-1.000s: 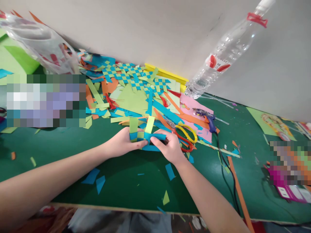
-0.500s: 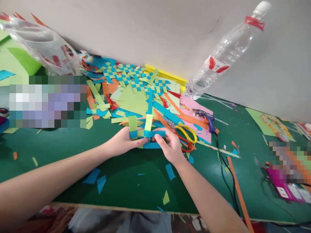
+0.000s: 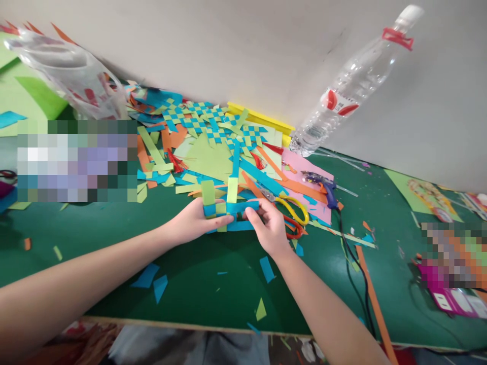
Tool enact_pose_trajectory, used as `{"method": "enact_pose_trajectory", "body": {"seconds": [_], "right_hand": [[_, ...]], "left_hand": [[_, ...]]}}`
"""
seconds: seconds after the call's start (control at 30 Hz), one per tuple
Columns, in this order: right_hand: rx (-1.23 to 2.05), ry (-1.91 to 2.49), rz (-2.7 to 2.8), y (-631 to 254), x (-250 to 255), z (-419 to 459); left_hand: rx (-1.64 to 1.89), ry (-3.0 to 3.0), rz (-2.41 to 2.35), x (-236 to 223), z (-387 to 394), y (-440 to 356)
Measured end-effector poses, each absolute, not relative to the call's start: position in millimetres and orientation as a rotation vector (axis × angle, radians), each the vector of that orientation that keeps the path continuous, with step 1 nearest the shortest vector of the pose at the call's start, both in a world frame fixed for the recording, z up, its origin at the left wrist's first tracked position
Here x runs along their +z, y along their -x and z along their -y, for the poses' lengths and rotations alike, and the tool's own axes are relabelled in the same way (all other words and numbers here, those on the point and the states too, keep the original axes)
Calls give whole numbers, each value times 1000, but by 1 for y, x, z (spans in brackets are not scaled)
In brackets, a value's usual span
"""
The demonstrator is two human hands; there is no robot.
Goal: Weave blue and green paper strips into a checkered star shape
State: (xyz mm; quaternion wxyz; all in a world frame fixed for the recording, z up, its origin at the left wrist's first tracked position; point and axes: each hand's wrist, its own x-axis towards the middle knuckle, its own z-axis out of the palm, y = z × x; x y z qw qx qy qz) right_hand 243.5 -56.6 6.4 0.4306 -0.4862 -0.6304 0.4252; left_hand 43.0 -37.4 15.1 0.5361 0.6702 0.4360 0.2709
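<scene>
A small weave of blue and light-green paper strips [image 3: 224, 205] is held just above the green table [image 3: 190, 294]. My left hand [image 3: 194, 223] pinches its left side, thumb on top where the strips cross. My right hand [image 3: 268, 228] grips the free ends of the two blue strips on the right side. Two green strips stick up from the weave. Both hands are closed on the paper.
A heap of cut paper strips and woven blue-green mats [image 3: 205, 124] lies behind the hands. Yellow-handled scissors [image 3: 292, 213] and a glue gun [image 3: 327, 187] with its black cord lie to the right. A clear plastic bottle [image 3: 353, 83] leans on the wall. Paper scraps dot the table.
My right hand has slid a little to the right along the blue strips, pulling them out straighter. The left hand has kept its hold in the same place.
</scene>
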Motion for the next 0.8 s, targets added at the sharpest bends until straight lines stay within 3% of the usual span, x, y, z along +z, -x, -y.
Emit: {"method": "enact_pose_trajectory", "body": {"seconds": [0.47,0.7,0.8], "right_hand": [[599,1295,1672,-247,7,56],[-146,1255,1909,-278,25,60],[-277,1314,2015,-301,26,58]], "left_hand": [[783,-1667,-1161,21,33,-45],[755,-1541,-1189,20,31,-45],[756,-1564,-1183,20,30,-44]]}}
